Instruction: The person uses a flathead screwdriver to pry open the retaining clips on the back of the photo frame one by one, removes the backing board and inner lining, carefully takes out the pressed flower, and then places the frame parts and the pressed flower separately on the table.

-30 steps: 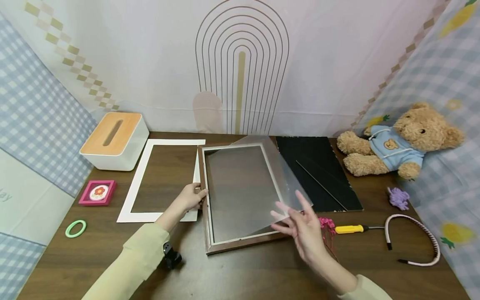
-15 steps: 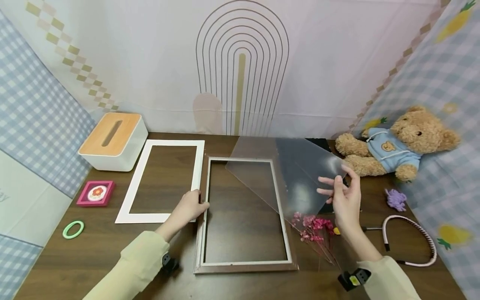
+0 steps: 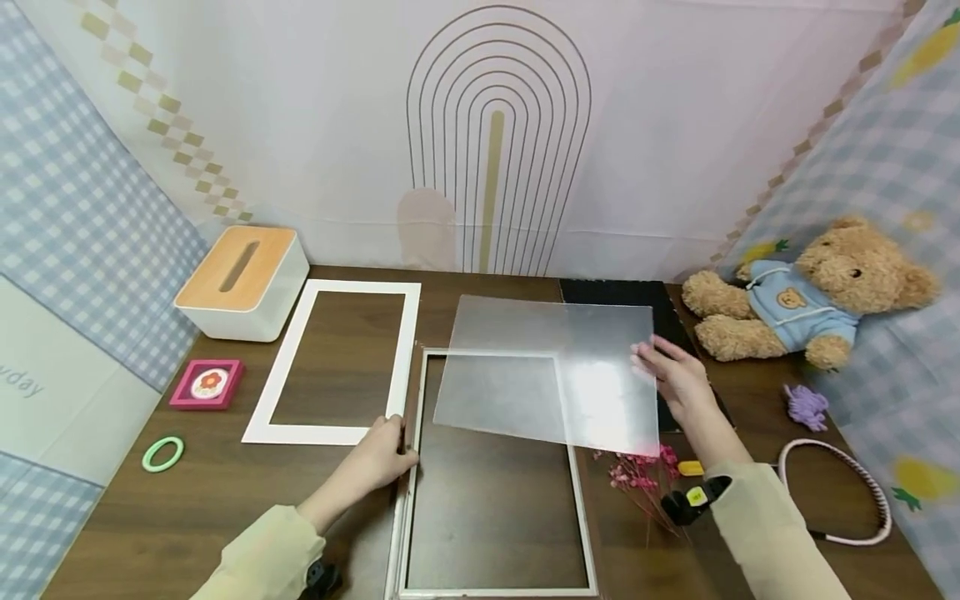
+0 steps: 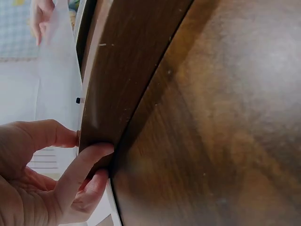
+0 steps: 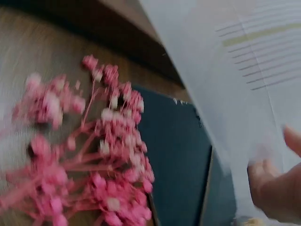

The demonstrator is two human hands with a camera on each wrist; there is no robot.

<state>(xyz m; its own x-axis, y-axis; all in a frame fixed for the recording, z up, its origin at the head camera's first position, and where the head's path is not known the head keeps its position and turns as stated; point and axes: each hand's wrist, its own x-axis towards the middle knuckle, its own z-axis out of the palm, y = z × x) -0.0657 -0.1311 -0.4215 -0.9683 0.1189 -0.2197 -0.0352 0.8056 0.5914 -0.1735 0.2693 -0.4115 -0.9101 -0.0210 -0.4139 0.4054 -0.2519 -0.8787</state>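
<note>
My left hand [image 3: 378, 454] grips the left side of a brown picture frame [image 3: 495, 592] with a pale inner rim. In the left wrist view its thumb is on one face and fingers [image 4: 96, 149] curl over the wooden side [image 4: 122, 56]. My right hand [image 3: 678, 375] pinches a clear sheet [image 3: 517, 392] by its right edge. That sheet is raised and tilted, overlapping the frame's upper part and the black backing board [image 3: 607, 292] in the head view. Left of the frame lies a white mat [image 3: 408, 350] with a rectangular opening.
Pink dried flowers [image 3: 633, 479] and a yellow screwdriver handle [image 3: 690, 468] lie below the right forearm. A headband [image 3: 873, 492], purple clip [image 3: 806, 407] and teddy bear [image 3: 810, 292] are at right. At left are a tissue box [image 3: 240, 283], pink box [image 3: 207, 384] and green ring [image 3: 162, 454].
The clear sheet has come off the frame, swung right, then turned sideways in my right hand and moved back left. The frame has shifted toward the person, with my left hand on it.
</note>
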